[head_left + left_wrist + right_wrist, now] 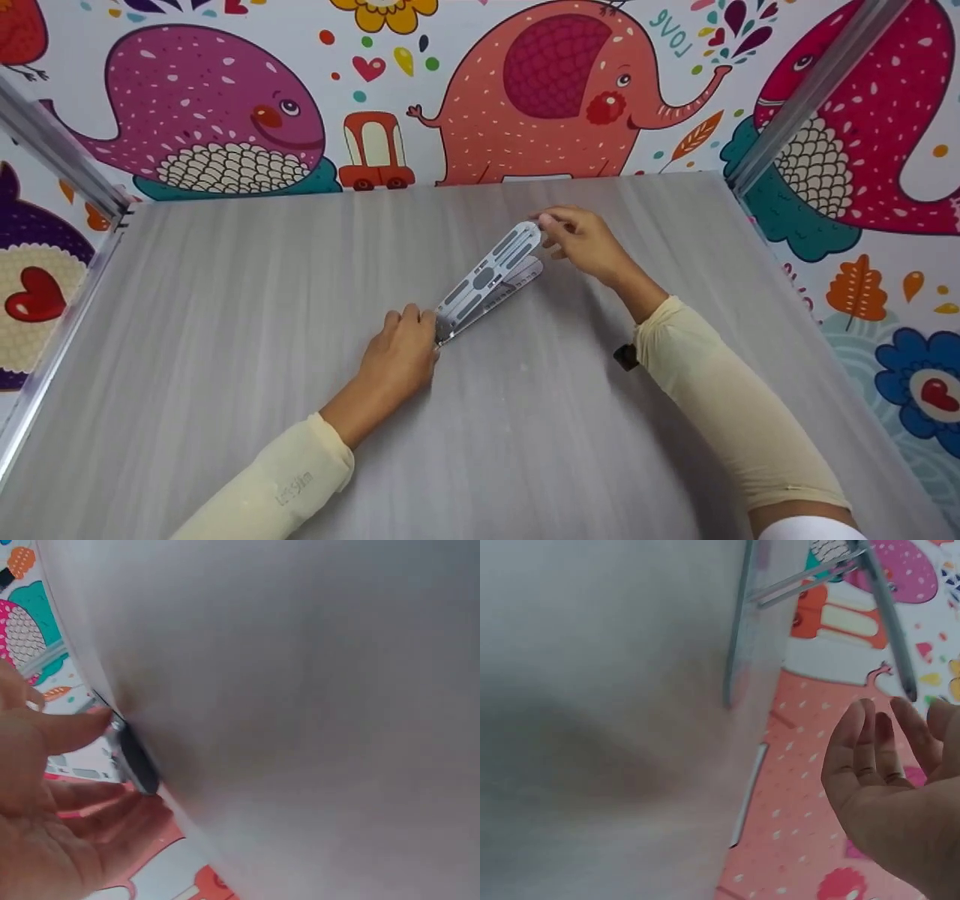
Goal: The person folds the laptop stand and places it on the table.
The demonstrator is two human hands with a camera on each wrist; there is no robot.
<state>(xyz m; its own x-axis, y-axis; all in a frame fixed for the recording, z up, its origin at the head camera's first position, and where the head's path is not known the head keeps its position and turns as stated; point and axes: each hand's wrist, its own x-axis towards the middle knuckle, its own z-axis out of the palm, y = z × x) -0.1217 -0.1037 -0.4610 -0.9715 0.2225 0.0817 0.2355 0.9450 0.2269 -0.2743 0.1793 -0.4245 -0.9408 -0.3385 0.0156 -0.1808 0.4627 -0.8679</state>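
A silver folding stand with slotted plates is spread into a narrow V over the grey table, its hinge end toward the left. My left hand grips that hinge end. In the left wrist view, thumb and fingers close around the stand's dark end piece. At the far end, my right hand has its loosely bent fingers by the tip of the upper plate. The right wrist view shows the raised plate just above those fingertips; whether they touch cannot be told. Thin struts link the two plates.
The grey wood-grain table ends at a wall printed with cartoon animals. Metal posts rise at the back corners, and a metal rail runs along the left edge.
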